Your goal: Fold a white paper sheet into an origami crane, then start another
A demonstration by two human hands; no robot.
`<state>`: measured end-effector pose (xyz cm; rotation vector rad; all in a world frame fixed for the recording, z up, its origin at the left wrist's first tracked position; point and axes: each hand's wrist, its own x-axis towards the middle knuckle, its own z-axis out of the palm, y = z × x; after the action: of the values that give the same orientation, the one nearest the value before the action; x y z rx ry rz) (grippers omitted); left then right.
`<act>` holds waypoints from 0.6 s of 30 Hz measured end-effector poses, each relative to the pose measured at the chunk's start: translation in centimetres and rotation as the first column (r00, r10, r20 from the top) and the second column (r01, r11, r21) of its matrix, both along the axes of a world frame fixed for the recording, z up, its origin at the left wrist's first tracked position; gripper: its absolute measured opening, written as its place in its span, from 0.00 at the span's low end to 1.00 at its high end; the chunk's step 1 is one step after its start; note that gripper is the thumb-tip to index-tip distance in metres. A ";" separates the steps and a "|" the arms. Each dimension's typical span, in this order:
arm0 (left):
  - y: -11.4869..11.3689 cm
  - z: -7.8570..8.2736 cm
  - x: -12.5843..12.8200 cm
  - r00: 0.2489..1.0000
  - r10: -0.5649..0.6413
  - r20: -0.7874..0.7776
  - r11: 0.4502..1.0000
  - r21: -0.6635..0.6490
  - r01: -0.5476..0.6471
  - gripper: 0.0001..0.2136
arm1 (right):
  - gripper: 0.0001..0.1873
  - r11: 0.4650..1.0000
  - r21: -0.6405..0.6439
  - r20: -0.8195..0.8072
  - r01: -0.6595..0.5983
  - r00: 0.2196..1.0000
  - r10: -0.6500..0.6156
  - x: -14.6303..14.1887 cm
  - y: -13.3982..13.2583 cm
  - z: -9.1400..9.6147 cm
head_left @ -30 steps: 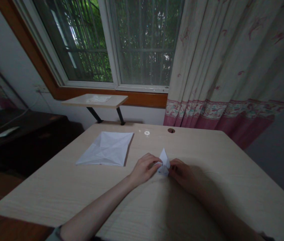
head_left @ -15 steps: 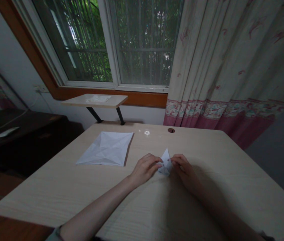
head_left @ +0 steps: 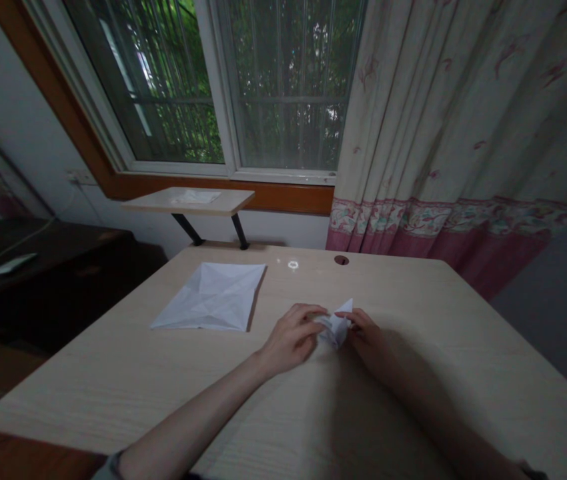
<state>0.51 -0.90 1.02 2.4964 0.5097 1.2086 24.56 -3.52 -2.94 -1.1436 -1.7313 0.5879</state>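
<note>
Left hand point(head_left: 291, 340) grasps a folded paper piece point(head_left: 336, 327) from its left side, fingers curled over the paper; right hand point(head_left: 366, 337) pinches the opposite side, and the piece sits between them near the middle of a pale wood-grain desk point(head_left: 88, 393); a creased white paper sheet point(head_left: 213, 297) lies flat on the desk, left of the hands; a small shelf table point(head_left: 188, 201) stands beyond the desk's far edge; a floral curtain point(head_left: 443, 147) hangs past its far right corner.
</note>
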 end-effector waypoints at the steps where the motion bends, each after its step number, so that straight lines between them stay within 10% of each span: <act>1: -0.1 0.1 0.0 1.000 0.000 0.011 1.000 -0.010 0.000 0.14 | 0.17 1.000 -0.019 -0.007 0.020 1.000 -0.020 0.1 0.0 0.1; 8: -0.1 0.3 -0.1 0.991 -0.119 -0.066 0.955 -0.281 0.096 0.17 | 0.17 0.986 -0.036 -0.031 0.163 0.986 -0.164 0.3 0.1 0.6; 18: 0.3 -1.0 0.5 0.993 0.035 -0.109 0.865 -0.494 -0.085 0.16 | 0.13 0.970 -0.147 -0.045 0.195 0.978 -0.203 -0.2 -0.6 1.6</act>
<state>1.04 -0.58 0.05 2.1071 0.8151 0.8379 24.40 -4.13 -1.37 -1.3678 -1.5208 0.6216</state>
